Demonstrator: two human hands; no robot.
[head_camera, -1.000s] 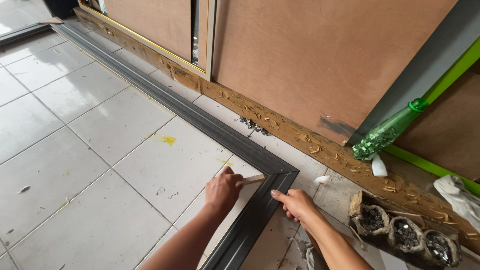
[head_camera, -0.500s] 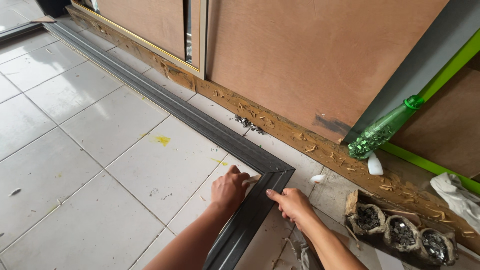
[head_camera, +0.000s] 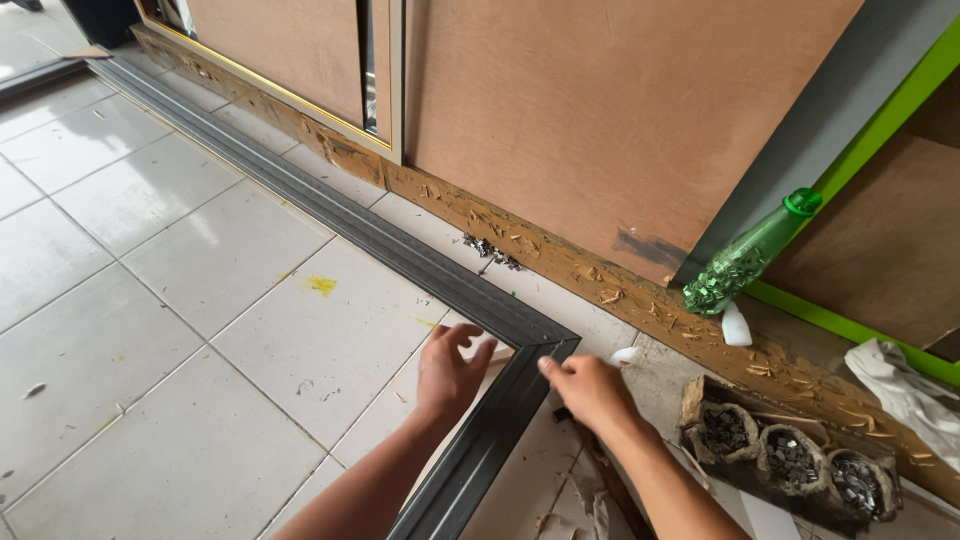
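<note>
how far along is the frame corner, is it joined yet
Done: two dark frame strips already meet at a mitred corner on the tiled floor. In hand: the left hand presses inside the corner, the right hand outside. Left: I cannot tell whether the joint is fastened; small metal pieces sit unused in the cardboard tray.

Both forearms extend forward, low over the floor. Left hand (head_camera: 450, 368) lies palm down, fingers spread and slightly curled. Right hand (head_camera: 588, 388) is loosely curled, thumb pointing left.

White tiled floor (head_camera: 150, 300): dark frame moulding (head_camera: 400, 255), metal scrap pile (head_camera: 490, 250), green bottle (head_camera: 750, 255).
</note>
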